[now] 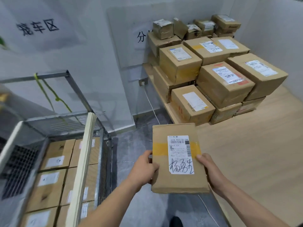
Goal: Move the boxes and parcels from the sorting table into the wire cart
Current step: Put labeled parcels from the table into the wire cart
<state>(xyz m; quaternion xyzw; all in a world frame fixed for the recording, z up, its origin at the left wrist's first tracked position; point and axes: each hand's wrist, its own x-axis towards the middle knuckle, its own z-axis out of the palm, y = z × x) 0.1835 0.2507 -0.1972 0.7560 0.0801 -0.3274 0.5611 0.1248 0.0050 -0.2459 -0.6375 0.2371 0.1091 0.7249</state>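
Observation:
I hold a flat brown cardboard parcel (pixel 178 181) with a yellow tape band and a white handwritten label, above the grey floor between table and cart. My left hand (pixel 144 167) grips its left edge, thumb on top. My right hand (pixel 207 166) grips its right edge. The wire cart (pixel 68 76) stands at the left, its floor lined with several labelled boxes (pixel 56 154). The light wooden sorting table (pixel 246 161) stretches to the right, with a stack of several cardboard boxes (pixel 224 81) at its far end.
A cream padded bar (pixel 82 161) runs along the cart's near side. A white cable (pixel 152 107) hangs from a wall socket (pixel 143 81) down beside the table. White walls carry printed signs. My shoe (pixel 176 222) shows on the floor below.

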